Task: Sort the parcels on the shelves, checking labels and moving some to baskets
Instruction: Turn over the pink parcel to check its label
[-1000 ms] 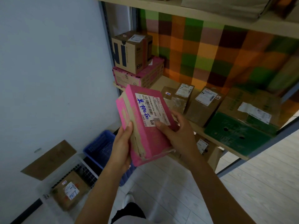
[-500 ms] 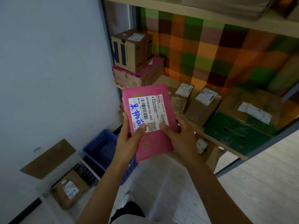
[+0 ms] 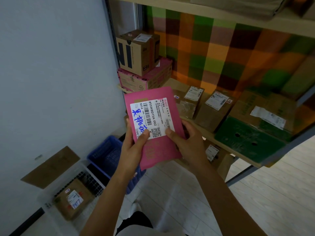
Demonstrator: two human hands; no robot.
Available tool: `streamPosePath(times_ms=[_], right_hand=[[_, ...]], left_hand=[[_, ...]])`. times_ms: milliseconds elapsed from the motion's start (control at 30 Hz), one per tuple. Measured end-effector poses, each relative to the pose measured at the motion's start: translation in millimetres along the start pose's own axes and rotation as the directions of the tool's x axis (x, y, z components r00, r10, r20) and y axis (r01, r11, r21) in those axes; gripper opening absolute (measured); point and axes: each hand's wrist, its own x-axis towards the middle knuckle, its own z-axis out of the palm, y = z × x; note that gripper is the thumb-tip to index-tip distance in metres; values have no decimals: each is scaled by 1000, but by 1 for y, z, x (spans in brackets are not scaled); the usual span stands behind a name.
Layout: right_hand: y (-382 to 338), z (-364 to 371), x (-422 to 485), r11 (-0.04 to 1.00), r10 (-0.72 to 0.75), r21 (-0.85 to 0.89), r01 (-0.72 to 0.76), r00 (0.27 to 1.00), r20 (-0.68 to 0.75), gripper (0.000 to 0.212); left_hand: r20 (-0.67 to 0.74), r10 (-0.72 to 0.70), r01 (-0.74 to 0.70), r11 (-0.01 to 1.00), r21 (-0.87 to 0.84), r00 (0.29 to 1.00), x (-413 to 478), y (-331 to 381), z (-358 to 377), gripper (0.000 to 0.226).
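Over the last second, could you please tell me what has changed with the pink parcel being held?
The pink parcel was turned from an angled pose until its shipping label squarely faces the camera. The left hand shifted from the parcel's edge to put its thumb on the label; the right hand kept its grip. The shelf parcels, blue basket and clear basket stayed put.

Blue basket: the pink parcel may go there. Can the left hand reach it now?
Probably yes: the blue basket stands open below the left hand, nothing between, though it grips the pink parcel.
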Motion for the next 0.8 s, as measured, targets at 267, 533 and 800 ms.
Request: streamPosePath(times_ms=[267, 533, 800], right_hand=[[-3, -19, -2, 997, 16, 74, -36, 969, 248, 81], [-2, -6, 1, 995, -25, 98, 14, 993, 115, 54], [-21, -22, 15, 990, 87, 116, -85, 996, -11, 60]], left_hand=[[138, -145, 168, 970, -178, 980, 5, 10, -18, 84], [75, -5, -1, 997, 77, 997, 4, 12, -4, 28], [133, 28, -66, 954, 294, 991, 9, 7, -24, 97]])
